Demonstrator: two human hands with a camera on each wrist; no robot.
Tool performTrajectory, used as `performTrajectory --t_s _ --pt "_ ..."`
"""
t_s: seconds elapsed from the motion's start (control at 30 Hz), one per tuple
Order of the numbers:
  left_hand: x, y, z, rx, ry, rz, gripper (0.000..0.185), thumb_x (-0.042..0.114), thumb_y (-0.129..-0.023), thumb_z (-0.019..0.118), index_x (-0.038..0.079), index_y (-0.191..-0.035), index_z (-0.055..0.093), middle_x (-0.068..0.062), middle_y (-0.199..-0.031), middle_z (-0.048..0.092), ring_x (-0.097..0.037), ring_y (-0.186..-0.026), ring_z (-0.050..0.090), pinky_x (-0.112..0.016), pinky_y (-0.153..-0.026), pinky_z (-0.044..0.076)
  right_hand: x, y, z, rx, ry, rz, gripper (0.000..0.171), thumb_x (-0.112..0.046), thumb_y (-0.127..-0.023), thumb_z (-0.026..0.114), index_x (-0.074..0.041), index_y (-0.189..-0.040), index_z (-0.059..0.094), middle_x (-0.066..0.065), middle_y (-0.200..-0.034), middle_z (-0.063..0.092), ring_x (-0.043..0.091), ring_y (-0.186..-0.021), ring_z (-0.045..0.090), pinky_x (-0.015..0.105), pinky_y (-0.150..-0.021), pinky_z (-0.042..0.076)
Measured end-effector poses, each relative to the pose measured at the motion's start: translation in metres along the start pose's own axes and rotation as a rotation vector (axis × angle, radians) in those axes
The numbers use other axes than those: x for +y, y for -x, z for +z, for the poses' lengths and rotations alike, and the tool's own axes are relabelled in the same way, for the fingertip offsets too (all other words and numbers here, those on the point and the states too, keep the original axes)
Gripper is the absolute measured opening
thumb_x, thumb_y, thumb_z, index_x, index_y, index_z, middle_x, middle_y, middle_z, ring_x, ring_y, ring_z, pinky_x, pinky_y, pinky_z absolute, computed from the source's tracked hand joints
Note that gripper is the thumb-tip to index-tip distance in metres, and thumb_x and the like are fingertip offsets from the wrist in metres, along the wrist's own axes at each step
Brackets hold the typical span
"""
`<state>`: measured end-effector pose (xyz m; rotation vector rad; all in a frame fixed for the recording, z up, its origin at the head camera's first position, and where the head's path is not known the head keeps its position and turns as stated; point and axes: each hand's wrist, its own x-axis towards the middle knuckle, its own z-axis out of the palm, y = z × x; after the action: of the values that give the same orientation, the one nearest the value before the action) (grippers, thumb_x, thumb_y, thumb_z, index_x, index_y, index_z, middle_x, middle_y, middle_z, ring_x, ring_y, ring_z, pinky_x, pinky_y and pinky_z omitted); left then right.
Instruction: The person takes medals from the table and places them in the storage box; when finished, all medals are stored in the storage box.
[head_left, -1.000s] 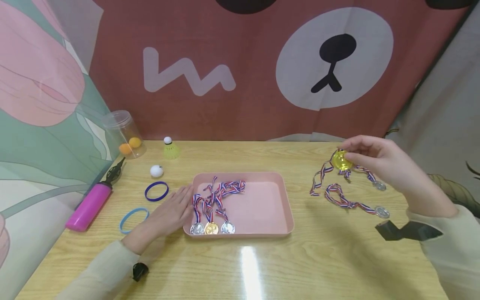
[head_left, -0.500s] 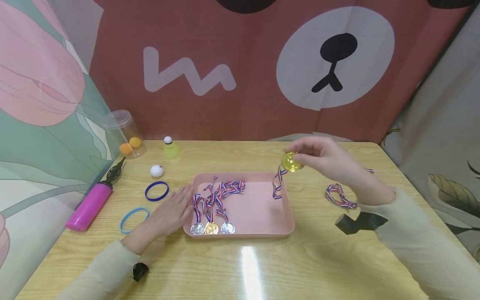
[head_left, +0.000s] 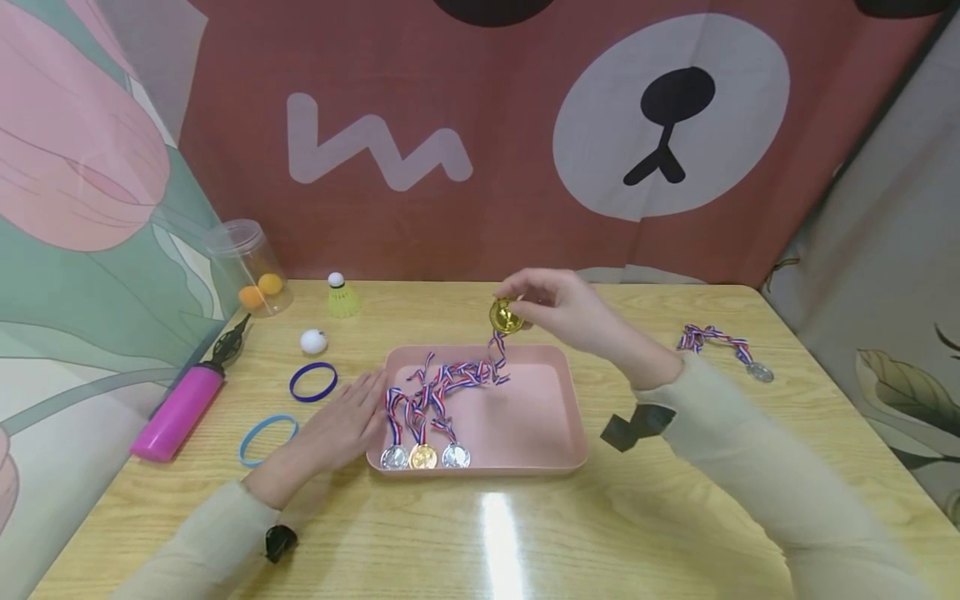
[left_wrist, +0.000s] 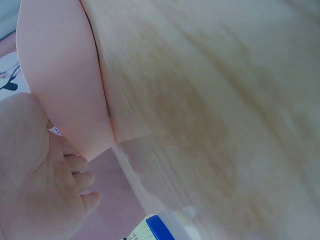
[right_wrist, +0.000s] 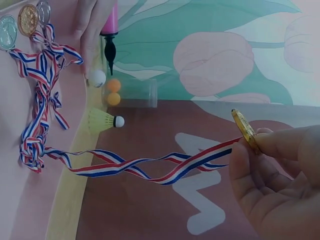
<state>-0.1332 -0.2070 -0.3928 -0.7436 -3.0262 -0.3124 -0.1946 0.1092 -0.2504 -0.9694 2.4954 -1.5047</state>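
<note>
A gold medal (head_left: pixel 506 317) is pinched by its rim between the thumb and fingertips of the right hand (head_left: pixel 570 312) and is held in the air above the back edge of the pink tray (head_left: pixel 555 408). Its striped ribbon (head_left: pixel 498 348) hangs down from the medal, and the lower end is draped on the tray floor, just beside the ribbons already lying there (in the right wrist view the ribbon (right_wrist: pixel 130 167) is seen stretched out from the medal (right_wrist: pixel 245 131) toward the tray).

Three medals (head_left: pixel 424 456), silver, gold and silver, are lined up side by side against the tray's front wall, with their ribbons bunched toward the middle.

The left hand (head_left: pixel 337 425) is laid flat on the counter (head_left: pixel 480 533), fingers straight and together, with the fingertips touching the tray's left rim; nothing is gripped by it.

One more silver medal (head_left: pixel 759 372) with its ribbon is left on the counter well to the right of the tray. To the left of the tray, two blue wristbands (head_left: pixel 312 382), a white ball (head_left: pixel 313 341), a yellow shuttlecock (head_left: pixel 341 297), a pink pump (head_left: pixel 178 411) and a clear jar (head_left: pixel 247 267) with orange balls inside are seen.
</note>
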Motion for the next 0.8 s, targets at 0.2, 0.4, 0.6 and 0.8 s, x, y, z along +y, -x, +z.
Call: performTrajectory --t_s 0.2,0.4,0.6,0.8 --pt "0.000 0.000 0.000 -0.001 0.000 0.000 0.054 0.022 -0.099 0.036 -0.008 -0.142 0.021 -0.022 -0.147 0.020 -0.039 -0.133 0.020 -0.052 -0.106 0.020 0.002 -0.021 0.016 0.012 -0.016 -0.028 0.020 0.002 -0.089 0.056 -0.004 -0.105 0.065 0.008 -0.093 0.064 0.019 -0.074 0.061 0.037 -0.069 0.054" --pt "-0.001 0.000 0.001 -0.001 0.010 0.000 0.055 0.023 -0.099 0.036 -0.007 -0.142 0.020 -0.021 -0.147 0.020 -0.039 -0.133 0.019 -0.051 -0.107 0.019 0.015 -0.023 0.035 -0.048 -0.007 -0.004 0.018 -0.001 -0.089 0.058 -0.004 -0.106 0.066 0.005 -0.096 0.064 0.018 -0.075 0.062 0.036 -0.070 0.054" --pt "-0.002 0.000 0.002 0.003 0.010 0.006 0.055 0.023 -0.099 0.036 -0.007 -0.142 0.021 -0.021 -0.147 0.020 -0.039 -0.133 0.019 -0.051 -0.107 0.019 0.039 -0.005 0.055 -0.190 -0.033 0.085 0.019 -0.002 -0.088 0.059 -0.002 -0.106 0.066 0.004 -0.094 0.066 0.018 -0.074 0.063 0.035 -0.068 0.055" --pt "-0.003 0.000 0.003 0.002 0.004 0.012 0.054 0.023 -0.099 0.035 -0.008 -0.142 0.021 -0.021 -0.147 0.019 -0.039 -0.133 0.019 -0.051 -0.107 0.019 0.059 0.013 0.065 -0.273 -0.051 0.132 0.016 0.000 -0.086 0.060 0.002 -0.100 0.067 0.004 -0.085 0.067 0.016 -0.069 0.059 0.045 -0.067 0.053"
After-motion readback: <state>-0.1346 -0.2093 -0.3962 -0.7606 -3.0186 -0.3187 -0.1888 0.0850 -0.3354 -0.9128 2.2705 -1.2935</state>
